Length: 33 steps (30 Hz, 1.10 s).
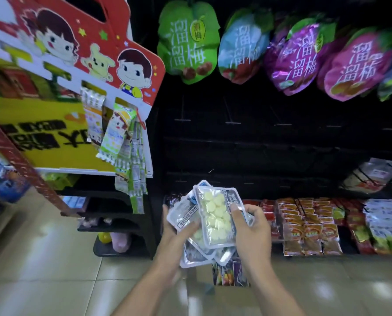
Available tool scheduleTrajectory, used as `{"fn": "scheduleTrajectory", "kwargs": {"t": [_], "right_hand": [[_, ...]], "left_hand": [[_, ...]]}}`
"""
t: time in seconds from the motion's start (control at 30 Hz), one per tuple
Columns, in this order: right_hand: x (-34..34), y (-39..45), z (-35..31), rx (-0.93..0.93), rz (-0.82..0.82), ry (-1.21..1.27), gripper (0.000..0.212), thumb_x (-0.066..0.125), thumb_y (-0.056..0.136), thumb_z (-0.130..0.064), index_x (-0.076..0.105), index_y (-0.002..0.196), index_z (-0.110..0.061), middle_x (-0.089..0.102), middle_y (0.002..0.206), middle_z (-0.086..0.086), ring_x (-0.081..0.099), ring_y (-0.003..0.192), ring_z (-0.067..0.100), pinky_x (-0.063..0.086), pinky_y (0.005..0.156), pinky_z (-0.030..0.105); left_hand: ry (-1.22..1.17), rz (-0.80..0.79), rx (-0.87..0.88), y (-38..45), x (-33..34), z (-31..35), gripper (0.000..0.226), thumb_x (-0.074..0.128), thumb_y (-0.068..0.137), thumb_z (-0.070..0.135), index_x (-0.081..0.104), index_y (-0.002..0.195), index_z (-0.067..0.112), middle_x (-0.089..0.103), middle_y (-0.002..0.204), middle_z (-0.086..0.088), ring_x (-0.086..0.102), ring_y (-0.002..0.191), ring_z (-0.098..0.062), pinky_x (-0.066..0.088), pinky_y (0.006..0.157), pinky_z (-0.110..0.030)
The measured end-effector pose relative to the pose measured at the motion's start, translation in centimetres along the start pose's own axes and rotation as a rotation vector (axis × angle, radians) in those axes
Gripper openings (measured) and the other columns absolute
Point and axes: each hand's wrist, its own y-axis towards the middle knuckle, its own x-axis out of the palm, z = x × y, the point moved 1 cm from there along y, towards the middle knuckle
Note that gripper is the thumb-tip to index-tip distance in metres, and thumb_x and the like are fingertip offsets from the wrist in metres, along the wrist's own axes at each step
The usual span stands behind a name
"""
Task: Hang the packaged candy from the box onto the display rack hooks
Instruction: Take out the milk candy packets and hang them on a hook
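Both hands hold a stack of clear candy packets with pale yellow-white sweets and grey-blue labels. The front packet stands upright, and my right hand grips its right edge. My left hand holds the packets behind, thumb across them. Beneath my hands a cardboard box with colourful packets sits on the floor, mostly hidden. Bare black hooks jut from the dark rack panel above my hands.
Green, blue, purple and pink plum bags hang along the rack's top row. Red and orange snack packets fill the low shelf at right. A red cartoon cardboard display with hanging candy strips stands at left. Beige floor tiles below.
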Motion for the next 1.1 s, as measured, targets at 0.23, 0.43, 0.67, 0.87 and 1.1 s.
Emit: {"fn": "scheduleTrajectory", "kwargs": {"t": [0.23, 0.43, 0.67, 0.87, 1.1], "right_hand": [[-1.5, 3.2, -3.8, -0.124, -0.156, -0.119, 0.023, 0.066, 0.092, -0.055, 0.061, 0.082, -0.035, 0.072, 0.074, 0.001, 0.069, 0.067, 0.034, 0.055, 0.057, 0.054], [-4.6, 9.0, -7.9, -0.194, -0.289, -0.058, 0.027, 0.070, 0.093, -0.045, 0.070, 0.076, -0.024, 0.072, 0.079, 0.011, 0.065, 0.071, 0.040, 0.051, 0.060, 0.051], [-8.1, 14.3, -12.0, -0.260, -0.354, 0.031, 0.021, 0.078, 0.087, -0.039, 0.075, 0.078, -0.020, 0.077, 0.078, 0.006, 0.075, 0.071, 0.028, 0.058, 0.065, 0.044], [-7.8, 17.5, -11.8, -0.087, -0.472, 0.107, 0.016, 0.078, 0.085, -0.031, 0.080, 0.092, -0.017, 0.079, 0.091, 0.007, 0.077, 0.082, 0.025, 0.060, 0.069, 0.033], [-12.1, 19.9, -9.5, -0.020, -0.329, 0.137, 0.019, 0.065, 0.096, -0.009, 0.079, 0.107, -0.016, 0.079, 0.105, 0.008, 0.075, 0.096, 0.025, 0.057, 0.086, 0.037]], "left_hand": [[0.000, -0.070, -0.007, 1.9, 2.1, 2.1, 0.074, 0.085, 0.067, 0.024, 0.059, 0.136, 0.014, 0.074, 0.122, -0.017, 0.074, 0.108, -0.038, 0.059, 0.091, -0.052], [0.007, -0.096, -0.027, 5.0, 5.7, 2.2, 0.107, 0.095, 0.041, 0.034, 0.058, 0.135, -0.001, 0.073, 0.112, -0.028, 0.075, 0.068, -0.033, 0.062, 0.063, -0.040], [-0.103, 0.004, -0.069, 7.0, 8.7, 0.7, 0.049, 0.077, 0.070, 0.019, 0.065, 0.115, 0.004, 0.079, 0.096, -0.015, 0.076, 0.078, -0.032, 0.061, 0.064, -0.039], [-0.037, 0.048, -0.169, 7.8, 8.2, -0.7, 0.095, 0.099, 0.043, 0.041, 0.069, 0.127, 0.007, 0.069, 0.130, -0.018, 0.074, 0.094, -0.038, 0.060, 0.086, -0.049], [0.194, -0.128, -0.191, 10.9, 12.3, -0.5, 0.044, 0.080, 0.068, 0.039, 0.069, 0.108, 0.022, 0.063, 0.116, 0.001, 0.059, 0.107, -0.020, 0.045, 0.091, -0.032]]}}
